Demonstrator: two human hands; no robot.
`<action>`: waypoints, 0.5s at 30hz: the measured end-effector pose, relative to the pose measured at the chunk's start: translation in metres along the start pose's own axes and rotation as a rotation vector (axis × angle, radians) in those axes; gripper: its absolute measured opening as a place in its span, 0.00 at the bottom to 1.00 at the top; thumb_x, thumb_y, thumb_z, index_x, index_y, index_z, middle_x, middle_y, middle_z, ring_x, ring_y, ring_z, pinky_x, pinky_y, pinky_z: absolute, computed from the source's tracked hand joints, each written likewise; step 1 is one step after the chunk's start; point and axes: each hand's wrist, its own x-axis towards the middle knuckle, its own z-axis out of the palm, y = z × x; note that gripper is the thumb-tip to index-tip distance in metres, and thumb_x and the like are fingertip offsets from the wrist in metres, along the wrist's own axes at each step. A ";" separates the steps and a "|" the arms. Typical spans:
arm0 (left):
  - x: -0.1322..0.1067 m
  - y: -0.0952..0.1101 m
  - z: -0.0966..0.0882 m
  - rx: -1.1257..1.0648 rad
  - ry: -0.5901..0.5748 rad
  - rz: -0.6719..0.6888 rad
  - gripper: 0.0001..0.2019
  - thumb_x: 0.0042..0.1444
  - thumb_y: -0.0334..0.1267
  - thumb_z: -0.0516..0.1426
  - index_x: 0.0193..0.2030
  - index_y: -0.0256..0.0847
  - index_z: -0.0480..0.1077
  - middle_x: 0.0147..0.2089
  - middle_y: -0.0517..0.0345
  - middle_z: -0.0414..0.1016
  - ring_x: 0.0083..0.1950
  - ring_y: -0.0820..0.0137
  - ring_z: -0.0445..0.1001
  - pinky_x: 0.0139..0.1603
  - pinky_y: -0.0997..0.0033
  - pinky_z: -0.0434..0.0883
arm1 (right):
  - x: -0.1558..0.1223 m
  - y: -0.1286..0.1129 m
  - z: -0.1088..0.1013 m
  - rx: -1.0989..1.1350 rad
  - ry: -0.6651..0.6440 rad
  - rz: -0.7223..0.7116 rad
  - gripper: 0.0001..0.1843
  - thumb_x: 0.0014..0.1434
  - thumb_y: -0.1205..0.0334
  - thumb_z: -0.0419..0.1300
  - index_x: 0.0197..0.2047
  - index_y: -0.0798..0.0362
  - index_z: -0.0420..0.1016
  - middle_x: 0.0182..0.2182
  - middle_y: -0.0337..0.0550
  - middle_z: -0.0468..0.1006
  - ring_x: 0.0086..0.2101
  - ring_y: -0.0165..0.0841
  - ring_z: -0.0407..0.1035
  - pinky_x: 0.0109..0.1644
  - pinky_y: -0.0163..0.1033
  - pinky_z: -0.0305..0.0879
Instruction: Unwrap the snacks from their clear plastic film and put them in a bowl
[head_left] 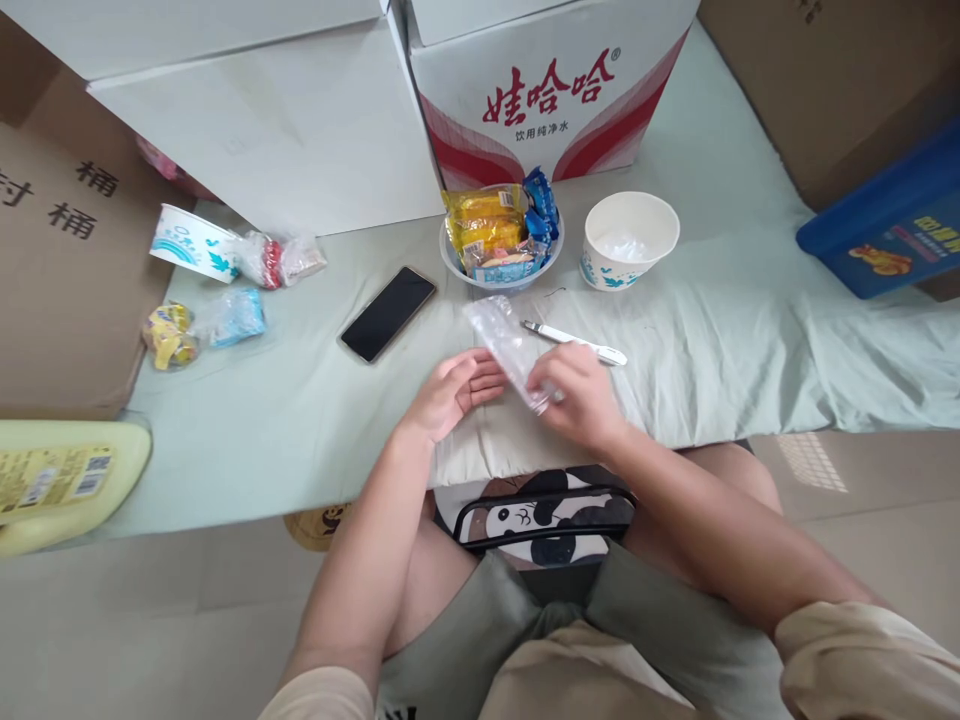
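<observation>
A clear plastic bag (499,335) lies slanted over the cloth in front of me. My right hand (577,393) pinches its near end between thumb and fingers. Beside the bag's left edge, my left hand (459,392) rests with fingers stretched out, holding nothing; whether its fingertips touch the plastic I cannot tell. Just beyond my right hand is a white utility knife (574,342). Farther back stand a bowl (457,268) full of wrapped snacks (491,228) and a white paper bowl (637,225) with clear plastic inside.
A black phone (388,313) lies left of the bag. Farther left are a tipped paper bowl (195,245), a blue packet (238,317) and a yellow packet (171,335). White cartons (555,100) stand behind; a blue jug (892,220) is at right, a yellow-green container (75,480) at left.
</observation>
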 end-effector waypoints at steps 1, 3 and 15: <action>0.000 -0.001 0.004 0.006 0.026 -0.010 0.25 0.43 0.53 0.72 0.40 0.36 0.75 0.37 0.50 0.82 0.38 0.64 0.81 0.41 0.66 0.76 | -0.004 -0.003 0.006 -0.031 -0.098 -0.058 0.05 0.62 0.64 0.57 0.35 0.49 0.74 0.35 0.45 0.78 0.40 0.39 0.67 0.46 0.47 0.55; -0.001 -0.001 0.009 0.052 0.128 0.024 0.22 0.41 0.46 0.74 0.39 0.35 0.76 0.36 0.52 0.83 0.38 0.65 0.81 0.41 0.67 0.75 | -0.009 -0.008 0.014 -0.035 -0.241 -0.157 0.06 0.64 0.62 0.58 0.39 0.49 0.77 0.40 0.46 0.80 0.45 0.40 0.68 0.47 0.48 0.54; -0.007 -0.004 0.009 0.327 -0.069 0.183 0.17 0.49 0.45 0.70 0.44 0.39 0.81 0.46 0.51 0.85 0.48 0.61 0.81 0.52 0.64 0.75 | -0.002 -0.009 0.016 0.404 -0.158 0.490 0.11 0.61 0.54 0.60 0.43 0.52 0.71 0.26 0.36 0.69 0.26 0.28 0.61 0.32 0.37 0.58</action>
